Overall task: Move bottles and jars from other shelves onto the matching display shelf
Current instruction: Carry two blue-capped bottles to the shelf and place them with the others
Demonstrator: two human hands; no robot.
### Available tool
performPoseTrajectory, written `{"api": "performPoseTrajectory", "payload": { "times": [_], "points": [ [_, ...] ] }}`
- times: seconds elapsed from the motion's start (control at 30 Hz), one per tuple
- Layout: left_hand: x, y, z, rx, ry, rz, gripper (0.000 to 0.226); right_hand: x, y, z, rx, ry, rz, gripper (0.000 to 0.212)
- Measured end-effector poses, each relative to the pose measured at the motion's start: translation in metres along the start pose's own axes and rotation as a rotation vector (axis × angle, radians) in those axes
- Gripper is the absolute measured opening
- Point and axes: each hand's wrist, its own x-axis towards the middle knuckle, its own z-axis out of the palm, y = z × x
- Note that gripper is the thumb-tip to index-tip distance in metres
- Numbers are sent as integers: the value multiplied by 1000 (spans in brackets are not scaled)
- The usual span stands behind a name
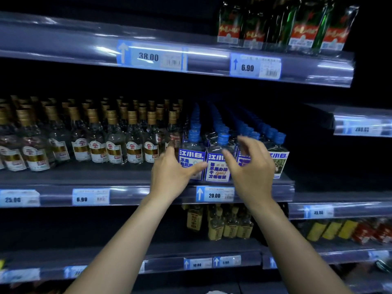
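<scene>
Nearest, two bare forearms reach up from the bottom edge toward the middle shelf (131, 179). The left hand (169, 172) is spread, its thumb lying across the label of the front blue-capped bottle (192, 153) at the left end of that row, fingers just left of it. The right hand (253, 166) is also spread and curled, holding nothing, in front of the third bottle of the row and just right of the second blue-capped bottle (219, 160), which stands upright between the two hands. A price tag reading 20.00 (214, 195) sits on the shelf lip below them. More blue-capped bottles run back in rows behind. To the left on the same shelf stand gold-capped clear bottles (114, 143). Below, a lower shelf holds yellow-labelled bottles (231, 225). Farther up, the top shelf carries green bottles with red labels (282, 26) at its right end.
</scene>
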Motion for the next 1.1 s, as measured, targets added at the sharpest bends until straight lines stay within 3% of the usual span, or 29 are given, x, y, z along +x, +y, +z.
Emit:
{"api": "performPoseTrajectory", "payload": {
  "times": [0.2,0.73,0.97,1.1],
  "points": [
    [2,9,19,55,28,-43,74,-31,18,11,0,-136,172,34],
    [4,22,42,190,125,-49,79,-20,39,6,30,-138,139,29],
    [-32,19,29,38,179,32,98,-32,29,-6,126,-132,32,29],
    [-74,8,18,98,303,62,79,-48,12,-5,270,-240,-52,33]
  ]
}}
